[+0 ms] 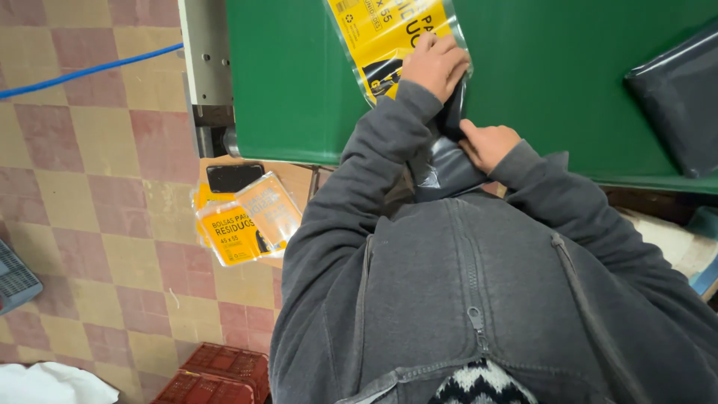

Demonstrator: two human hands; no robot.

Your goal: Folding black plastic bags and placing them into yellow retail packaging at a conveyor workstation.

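Note:
My left hand [434,63] grips the lower end of a yellow packet in clear wrap [381,34] that lies on the green belt [299,82]. Just below it, my right hand [488,144] holds a dark grey plastic bag [447,161] at the belt's near edge. The bag's mouth sits against the packet's lower end, between my two hands. My grey hooded jacket sleeves hide most of the bag.
Another dark grey bag [677,97] lies on the belt at the right. A stack of yellow packets [247,217] and a black phone [233,176] rest on a low wooden surface at the left. Red crates [221,378], a blue cable [90,71] and a white cloth [45,381] are on the checked floor.

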